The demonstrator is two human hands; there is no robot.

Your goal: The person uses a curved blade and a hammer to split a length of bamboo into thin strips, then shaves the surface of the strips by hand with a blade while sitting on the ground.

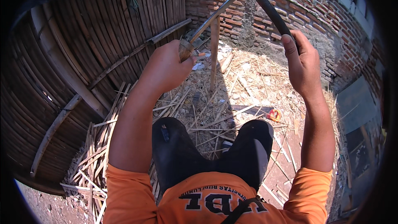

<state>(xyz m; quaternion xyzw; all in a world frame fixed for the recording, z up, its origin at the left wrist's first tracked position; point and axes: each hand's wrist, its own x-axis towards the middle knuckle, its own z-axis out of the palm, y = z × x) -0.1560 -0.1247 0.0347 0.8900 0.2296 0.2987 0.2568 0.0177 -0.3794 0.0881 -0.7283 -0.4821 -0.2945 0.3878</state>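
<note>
My left hand (pixel 169 67) is closed round the wooden handle of a machete (pixel 212 17), whose long, narrow blade slants up and away to the right. The blade crosses the top of an upright wooden stake (pixel 214 54); I cannot tell whether they touch. Raised on the right, my right hand (pixel 304 60) grips the dark handle of a hammer (pixel 269 9). The hammer's head is up at the top edge, above the blade's far end and partly cut off by the frame.
A bamboo slat wall (pixel 103 29) stands on the left, a worn brick wall (pixel 298 8) at the back and right. Split bamboo strips (pixel 93 153) are heaped left of my knees and scattered over the ground. A round red and yellow object (pixel 274 115) lies beyond my right knee.
</note>
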